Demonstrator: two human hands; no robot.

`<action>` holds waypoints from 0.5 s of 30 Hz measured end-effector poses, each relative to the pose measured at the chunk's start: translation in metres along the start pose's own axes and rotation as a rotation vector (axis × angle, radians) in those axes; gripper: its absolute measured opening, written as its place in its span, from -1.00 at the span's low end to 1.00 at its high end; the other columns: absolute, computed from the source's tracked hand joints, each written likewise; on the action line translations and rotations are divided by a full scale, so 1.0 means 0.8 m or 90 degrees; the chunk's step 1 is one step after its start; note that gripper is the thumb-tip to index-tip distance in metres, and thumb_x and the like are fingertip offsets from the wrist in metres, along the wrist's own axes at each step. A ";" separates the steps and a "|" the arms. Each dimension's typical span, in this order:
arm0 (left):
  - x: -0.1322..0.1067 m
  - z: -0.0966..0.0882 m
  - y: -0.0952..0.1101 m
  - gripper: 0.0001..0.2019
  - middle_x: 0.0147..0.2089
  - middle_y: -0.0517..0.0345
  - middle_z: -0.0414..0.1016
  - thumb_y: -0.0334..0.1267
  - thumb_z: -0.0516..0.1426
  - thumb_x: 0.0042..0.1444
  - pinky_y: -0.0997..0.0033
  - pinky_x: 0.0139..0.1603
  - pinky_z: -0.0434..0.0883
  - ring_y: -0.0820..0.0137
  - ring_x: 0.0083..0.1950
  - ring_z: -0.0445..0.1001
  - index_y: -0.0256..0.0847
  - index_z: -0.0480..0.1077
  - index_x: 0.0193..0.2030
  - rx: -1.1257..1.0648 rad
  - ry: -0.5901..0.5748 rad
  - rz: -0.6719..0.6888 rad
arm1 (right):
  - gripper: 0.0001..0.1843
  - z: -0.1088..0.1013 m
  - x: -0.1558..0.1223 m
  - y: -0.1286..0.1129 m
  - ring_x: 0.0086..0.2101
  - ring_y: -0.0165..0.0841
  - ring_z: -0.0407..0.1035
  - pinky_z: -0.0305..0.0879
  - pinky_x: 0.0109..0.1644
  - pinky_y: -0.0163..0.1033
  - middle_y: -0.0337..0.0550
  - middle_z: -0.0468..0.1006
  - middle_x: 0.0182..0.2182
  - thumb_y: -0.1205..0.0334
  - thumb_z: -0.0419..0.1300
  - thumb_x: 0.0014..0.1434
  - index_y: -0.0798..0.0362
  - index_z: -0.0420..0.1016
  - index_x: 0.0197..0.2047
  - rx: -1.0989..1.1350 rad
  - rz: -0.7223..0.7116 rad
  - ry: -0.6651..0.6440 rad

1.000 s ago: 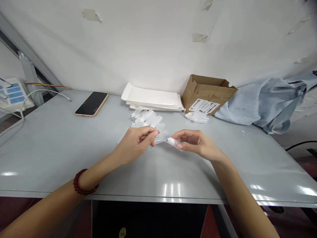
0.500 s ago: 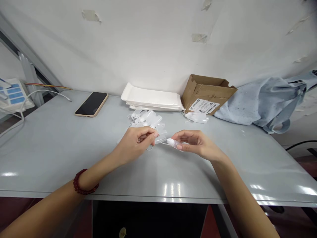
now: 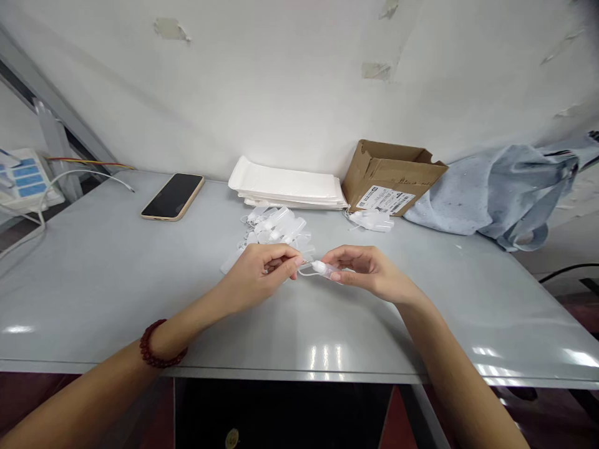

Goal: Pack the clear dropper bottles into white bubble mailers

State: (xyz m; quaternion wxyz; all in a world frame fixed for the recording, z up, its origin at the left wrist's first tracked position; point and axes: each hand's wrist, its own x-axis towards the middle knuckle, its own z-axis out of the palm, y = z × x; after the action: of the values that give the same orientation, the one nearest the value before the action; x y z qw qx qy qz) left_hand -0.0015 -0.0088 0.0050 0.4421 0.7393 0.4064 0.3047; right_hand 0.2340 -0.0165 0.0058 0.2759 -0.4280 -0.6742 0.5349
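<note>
My right hand point(image 3: 369, 271) holds a small translucent needle-tip squeeze bottle point(image 3: 322, 269) between thumb and fingers, its white top tilted toward the left. From its neck a thin white cap strap point(image 3: 306, 273) curves to my left hand point(image 3: 264, 273). The left thumb and forefinger are pinched on the strap's end, close to the thin metal tip; a cap there is hidden by the fingers. Behind the left hand lies a loose pile of similar bottles point(image 3: 278, 226), partly covered by that hand.
A few more bottles point(image 3: 374, 220) lie before an open cardboard box point(image 3: 397, 178). Stacked white packets point(image 3: 287, 181) rest against the wall. A phone point(image 3: 173, 196) and a white cable point(image 3: 100, 173) are on the left, a light blue cloth bag point(image 3: 477, 193) on the right.
My left hand has moved slightly right and down, bringing its fingertips closer to the bottle's tip. The right hand and bottle have shifted slightly left.
</note>
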 end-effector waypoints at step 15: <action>-0.001 0.001 0.001 -0.76 -0.47 0.26 0.42 -0.21 0.05 0.22 0.58 -0.54 0.19 0.59 -0.54 0.22 -0.26 0.44 -0.38 -0.004 0.004 -0.009 | -0.74 0.000 0.001 0.001 -0.25 -0.36 0.37 0.29 -0.14 -0.21 -0.17 0.52 -0.29 0.12 0.29 0.08 0.02 0.53 -0.15 0.030 0.004 0.001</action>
State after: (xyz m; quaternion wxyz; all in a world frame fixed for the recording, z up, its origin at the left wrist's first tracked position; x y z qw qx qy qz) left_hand -0.0011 -0.0098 0.0052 0.4455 0.7339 0.4121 0.3052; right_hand 0.2339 -0.0158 0.0051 0.2847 -0.4239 -0.6598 0.5513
